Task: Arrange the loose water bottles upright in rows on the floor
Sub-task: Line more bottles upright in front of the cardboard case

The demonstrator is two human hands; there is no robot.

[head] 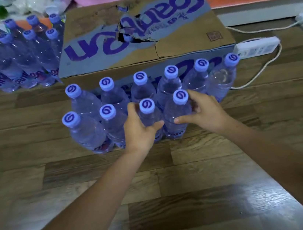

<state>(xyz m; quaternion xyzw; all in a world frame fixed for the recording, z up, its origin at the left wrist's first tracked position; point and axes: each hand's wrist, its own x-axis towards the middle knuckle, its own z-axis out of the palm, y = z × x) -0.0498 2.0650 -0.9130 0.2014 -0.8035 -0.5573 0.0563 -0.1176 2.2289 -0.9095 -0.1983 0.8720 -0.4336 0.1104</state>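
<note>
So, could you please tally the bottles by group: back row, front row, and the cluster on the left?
Back row: 6
Front row: 4
Left cluster: 9 caps visible; more may be hidden
Total: 19

Torn cardboard box (175, 40) on wood floor (28, 169), white power strip (257, 47) beside it

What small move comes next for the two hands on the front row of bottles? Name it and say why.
Probably let go and fetch another loose bottle. The left hand grips the third clear plastic purple-capped bottle of the front row, and the right hand grips the fourth bottle; both stand upright. The back row against the torn cardboard box holds six, the front only four, so two places on the right remain.
</note>
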